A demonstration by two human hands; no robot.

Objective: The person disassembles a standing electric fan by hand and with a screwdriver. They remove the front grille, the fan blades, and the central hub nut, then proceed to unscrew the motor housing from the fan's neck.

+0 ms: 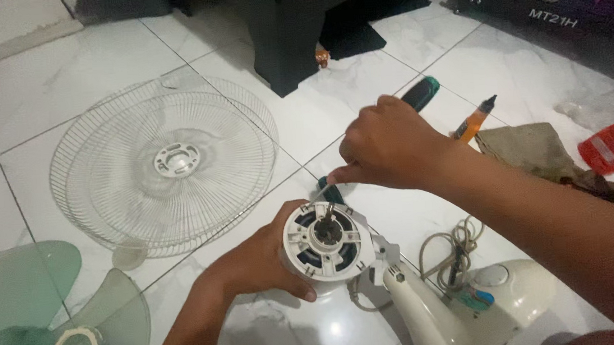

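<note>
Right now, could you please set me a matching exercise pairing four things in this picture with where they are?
Things:
1. fan blade
2. grille
3. motor
4. orange pen

Places:
A. gripped by the left hand
B. bottom left corner of the floor
C. behind the right hand
D. flat on the tiles, upper left

Pairs: 1-B, 2-D, 3-A, 4-C

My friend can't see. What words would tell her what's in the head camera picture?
A person's left hand steadies a white fan motor housing on a tiled floor, while the right hand pinches something thin over it. Nearby lie wire fan grilles, a green fan blade, screwdrivers and the fan's base.
</note>
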